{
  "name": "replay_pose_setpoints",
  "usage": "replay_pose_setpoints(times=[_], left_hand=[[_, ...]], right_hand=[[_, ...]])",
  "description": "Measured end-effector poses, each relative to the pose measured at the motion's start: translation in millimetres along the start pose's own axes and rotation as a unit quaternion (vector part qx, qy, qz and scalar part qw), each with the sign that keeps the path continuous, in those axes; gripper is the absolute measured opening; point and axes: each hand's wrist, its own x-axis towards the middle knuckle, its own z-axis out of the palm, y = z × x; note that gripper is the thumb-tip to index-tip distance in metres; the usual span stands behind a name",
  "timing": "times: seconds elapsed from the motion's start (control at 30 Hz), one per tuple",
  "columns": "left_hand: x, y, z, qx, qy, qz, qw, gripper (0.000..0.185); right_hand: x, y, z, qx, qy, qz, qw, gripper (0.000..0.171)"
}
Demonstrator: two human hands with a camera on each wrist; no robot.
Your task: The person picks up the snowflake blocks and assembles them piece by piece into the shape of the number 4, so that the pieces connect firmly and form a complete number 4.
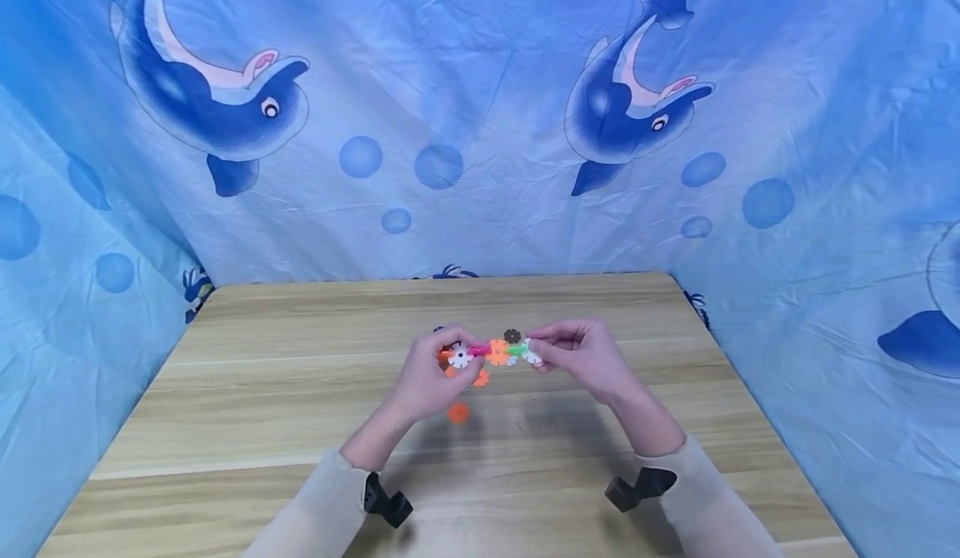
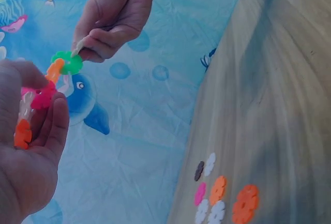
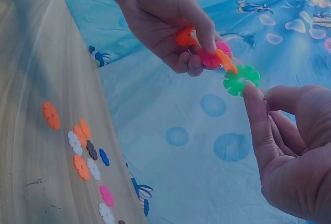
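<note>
A chain of interlocking snowflake discs [image 1: 497, 352] spans both hands above the table. Its colours run orange, white, pink, orange, green and white from left to right. My left hand [image 1: 427, 379] grips the chain around its pink disc [image 2: 44, 95], thumb on one side and fingers on the other. At the other end, my right hand [image 1: 588, 359] pinches the white disc [image 1: 531, 351] between thumb and fingertips. The green disc [image 3: 242, 80] sits right by the right fingertips, joined to the orange one. Part of the left end is hidden by the left hand.
Loose discs lie on the wooden table [image 1: 262, 408] below the hands: a near orange disc [image 1: 458, 413], a brown disc [image 1: 512, 336], a blue disc [image 3: 104, 157], a pink disc [image 3: 106, 195] and several others. A blue dolphin-print cloth [image 1: 480, 208] hangs behind and beside the table.
</note>
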Motion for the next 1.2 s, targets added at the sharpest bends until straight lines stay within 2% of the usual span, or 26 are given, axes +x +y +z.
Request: replay_pose_setpoints(times=[0.17,0.27,0.47,0.53,0.63,0.7,0.87,1.07,1.2], left_hand=[[-4.3,-0.9,2.8,-0.019,0.021,-0.013,0.9995,0.020],[-4.4,0.0,3.3,-0.021,0.037,-0.015,0.9990,0.021],[-5.3,2.4,1.2,-0.026,0.052,-0.026,0.9980,0.019],[-6.1,2.8,0.2,-0.032,0.052,-0.027,0.9977,0.019],[-7.2,3.2,-1.0,-0.040,0.052,-0.030,0.9974,0.019],[-7.9,4.4,-1.7,-0.047,0.050,-0.033,0.9971,0.019],[-8.7,4.8,-3.5,-0.058,0.049,-0.035,0.9965,0.020],[-9.9,4.1,-4.6,-0.055,0.052,-0.030,0.9967,0.019],[-10.6,4.2,-4.7,-0.047,0.053,-0.033,0.9969,0.019]], right_hand=[[0,-1,1,-0.003,-0.004,-0.006,1.000,0.035],[2,-2,1,-0.007,-0.003,-0.012,1.000,0.030],[6,-3,0,-0.013,0.017,-0.014,1.000,0.032],[8,-1,-1,-0.028,0.022,-0.015,0.999,0.029],[13,7,-2,-0.091,0.031,-0.023,0.995,0.022],[16,14,-1,-0.145,0.037,-0.028,0.988,0.018],[29,37,5,-0.266,0.034,-0.045,0.962,0.026],[43,71,14,-0.348,0.010,-0.054,0.936,0.013],[49,86,23,-0.387,0.009,-0.056,0.920,0.016]])
